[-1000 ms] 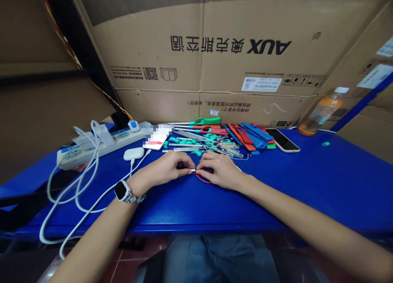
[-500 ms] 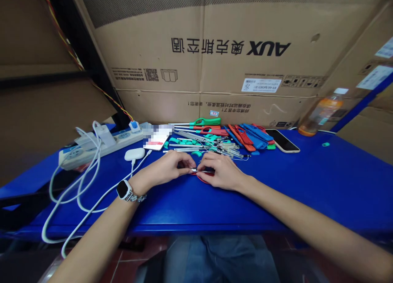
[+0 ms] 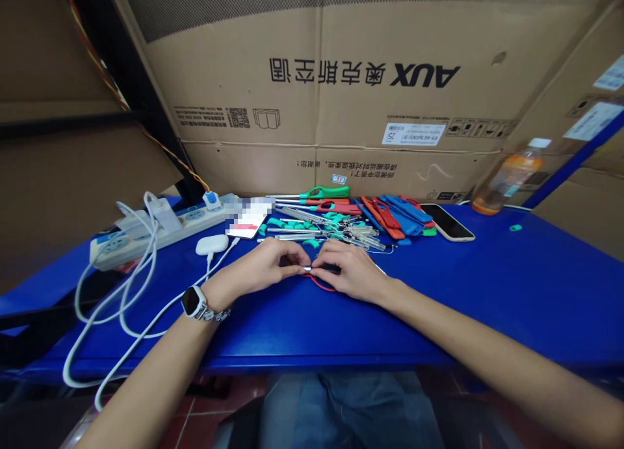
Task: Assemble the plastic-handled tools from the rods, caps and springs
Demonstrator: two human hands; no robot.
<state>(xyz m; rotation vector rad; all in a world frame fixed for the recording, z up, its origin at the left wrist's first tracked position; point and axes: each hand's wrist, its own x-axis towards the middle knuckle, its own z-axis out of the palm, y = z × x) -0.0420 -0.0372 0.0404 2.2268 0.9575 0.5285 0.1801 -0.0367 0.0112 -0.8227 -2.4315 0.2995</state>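
My left hand [image 3: 275,265] and my right hand [image 3: 351,270] meet low over the blue table, thumbs and fingers pinched together. Between the fingertips shows a small silver metal part [image 3: 307,269], gripped from both sides. Just under it a red plastic lighter handle [image 3: 322,286] is partly visible, its loop showing below my right fingers; the rest is hidden. Past the back of my right hand a thin silver rod [image 3: 379,267] sticks out; whether it joins the metal part I cannot tell. Behind my hands lies a pile of metal tubes, green clips and clear lighter tanks [image 3: 368,236].
Assembled green lighter [image 3: 326,192] and red lighter [image 3: 338,207] lie at the back, beside red and blue handle shells [image 3: 397,216]. Rightward are a phone [image 3: 447,222] and orange drink bottle [image 3: 509,179]. Leftward stand a power strip [image 3: 146,234] and white cables [image 3: 129,293].
My right hand has shifted slightly, and the silver rod now shows behind it. More of the red handle's loop is uncovered. My left hand keeps its pinch.
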